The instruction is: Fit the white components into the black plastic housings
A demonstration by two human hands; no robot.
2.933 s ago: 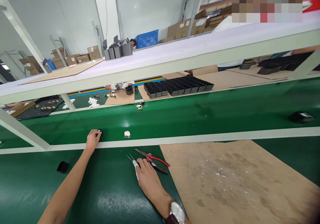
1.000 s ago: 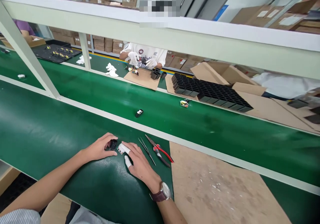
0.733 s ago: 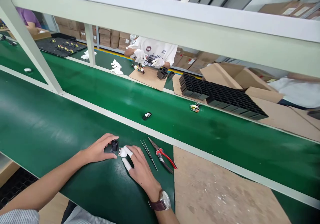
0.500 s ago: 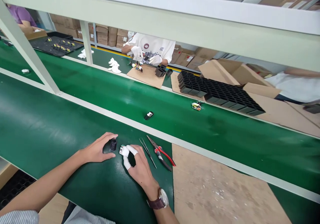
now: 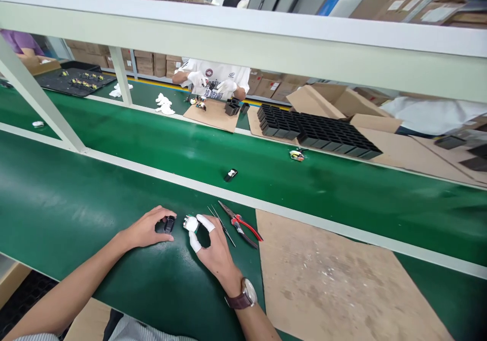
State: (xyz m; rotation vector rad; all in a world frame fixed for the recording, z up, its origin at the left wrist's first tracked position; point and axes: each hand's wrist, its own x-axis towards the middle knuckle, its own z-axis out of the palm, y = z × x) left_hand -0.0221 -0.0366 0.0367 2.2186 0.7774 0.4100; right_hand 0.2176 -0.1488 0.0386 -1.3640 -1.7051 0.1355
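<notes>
My left hand (image 5: 146, 228) is closed around a small black plastic case (image 5: 169, 224), its thumb and fingers on opposite sides. The case's hollow end faces up toward me. My right hand (image 5: 215, 247) pinches a small circuit board (image 5: 191, 224) with a white lump on top and a green edge. White finger cots cover its thumb and index finger. A short gap separates the board from the case. Just right of my right hand lie metal tweezers (image 5: 222, 227) and red-handled long-nose pliers (image 5: 239, 223) on the green bench (image 5: 152, 275).
Beyond a pale rail, a green conveyor belt (image 5: 171, 145) carries a black case (image 5: 231, 174) and a yellow-topped board (image 5: 297, 155). Brown cardboard (image 5: 335, 275) covers the bench at right. Across the belt, a white-gloved person works beside rows of black cases (image 5: 338, 134). A shelf frame crosses above.
The camera view has tilted up and shifted slightly. The case and the board are slightly farther apart. Both items on the belt have moved right relative to the rail and far trays.
</notes>
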